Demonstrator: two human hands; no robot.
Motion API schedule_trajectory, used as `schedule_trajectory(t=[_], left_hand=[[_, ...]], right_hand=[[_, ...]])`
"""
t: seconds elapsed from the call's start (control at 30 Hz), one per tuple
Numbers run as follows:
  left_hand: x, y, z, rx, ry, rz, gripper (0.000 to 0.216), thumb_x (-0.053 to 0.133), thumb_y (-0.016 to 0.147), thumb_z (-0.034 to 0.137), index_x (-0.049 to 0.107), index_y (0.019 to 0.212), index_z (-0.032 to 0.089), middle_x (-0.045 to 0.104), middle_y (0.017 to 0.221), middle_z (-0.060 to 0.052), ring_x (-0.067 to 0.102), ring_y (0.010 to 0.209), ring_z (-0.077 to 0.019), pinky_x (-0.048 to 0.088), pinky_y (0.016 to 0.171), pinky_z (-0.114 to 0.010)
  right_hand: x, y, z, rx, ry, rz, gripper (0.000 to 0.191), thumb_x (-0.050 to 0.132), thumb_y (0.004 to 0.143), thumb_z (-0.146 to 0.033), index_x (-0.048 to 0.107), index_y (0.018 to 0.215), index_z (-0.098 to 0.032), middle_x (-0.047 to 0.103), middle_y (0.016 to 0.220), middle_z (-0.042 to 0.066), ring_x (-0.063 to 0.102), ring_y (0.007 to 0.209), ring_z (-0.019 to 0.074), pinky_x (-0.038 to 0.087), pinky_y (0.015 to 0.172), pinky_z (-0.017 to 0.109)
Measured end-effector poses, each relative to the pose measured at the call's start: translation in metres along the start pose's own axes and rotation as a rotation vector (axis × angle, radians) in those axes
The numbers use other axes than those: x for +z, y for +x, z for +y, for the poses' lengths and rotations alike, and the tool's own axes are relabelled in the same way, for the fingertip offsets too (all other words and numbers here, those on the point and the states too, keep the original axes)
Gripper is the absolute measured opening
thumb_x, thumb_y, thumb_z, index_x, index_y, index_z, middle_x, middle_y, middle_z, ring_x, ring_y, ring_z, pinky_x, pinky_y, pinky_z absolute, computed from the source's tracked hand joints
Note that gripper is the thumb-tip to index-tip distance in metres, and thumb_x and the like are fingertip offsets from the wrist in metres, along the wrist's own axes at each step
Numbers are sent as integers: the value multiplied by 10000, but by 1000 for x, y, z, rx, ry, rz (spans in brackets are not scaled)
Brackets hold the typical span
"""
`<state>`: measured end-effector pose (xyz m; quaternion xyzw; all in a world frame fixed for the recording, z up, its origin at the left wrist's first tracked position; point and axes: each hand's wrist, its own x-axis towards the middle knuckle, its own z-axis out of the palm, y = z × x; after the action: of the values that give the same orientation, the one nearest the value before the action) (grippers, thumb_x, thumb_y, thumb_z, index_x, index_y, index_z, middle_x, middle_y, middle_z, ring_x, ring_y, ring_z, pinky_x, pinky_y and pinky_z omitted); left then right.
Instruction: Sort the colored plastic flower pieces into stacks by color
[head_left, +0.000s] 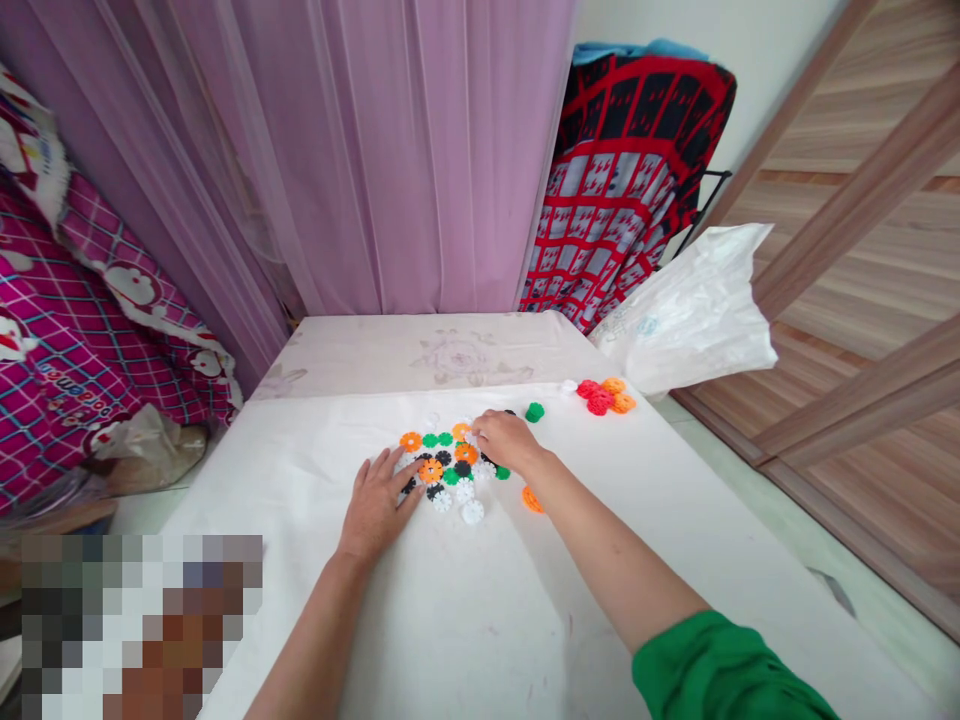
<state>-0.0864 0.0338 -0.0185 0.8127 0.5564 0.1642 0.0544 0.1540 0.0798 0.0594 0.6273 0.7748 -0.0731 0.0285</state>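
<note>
A cluster of small notched plastic snowflake discs in white, black, green and orange lies on the white tabletop; among them are an orange disc (410,441) and a white disc (472,512). At the left side of this cluster, my left hand (377,505) lies flat with its fingers spread, its fingertips at the nearest discs. Over the upper right of the cluster, my right hand (506,440) has its fingers pinched together next to a white disc; whatever is between them is hidden. Near my right wrist is another orange disc (532,499), partly covered by the forearm.
Red discs (598,397) and orange discs (616,388) are grouped at the table's far right, with a lone green disc (535,411) nearer. A white plastic bag (694,310) stands by the right edge. Purple curtains (420,150) hang behind the table (465,620).
</note>
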Motion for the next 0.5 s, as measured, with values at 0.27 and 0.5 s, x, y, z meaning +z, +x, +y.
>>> schedule_trajectory(t=[0.27, 0.5], left_hand=[[-1, 0, -2, 22, 8, 7, 408, 470, 920, 451, 603, 1293, 351, 493, 1474, -70, 417, 1380, -312, 312, 1122, -569], [0, 1, -3, 32, -9, 17, 413, 469, 916, 466, 613, 1283, 347, 503, 1465, -75, 434, 1366, -320, 323, 1111, -577]], right_hand=[[3, 38, -34, 138, 9, -59, 398, 644, 792, -277, 639, 1166, -140, 671, 1165, 169, 612, 1118, 279, 465, 869, 339], [-4, 36, -22, 107, 108, -16, 378, 582, 830, -369, 644, 1163, -202, 681, 1184, 93, 625, 1089, 234, 464, 845, 297]])
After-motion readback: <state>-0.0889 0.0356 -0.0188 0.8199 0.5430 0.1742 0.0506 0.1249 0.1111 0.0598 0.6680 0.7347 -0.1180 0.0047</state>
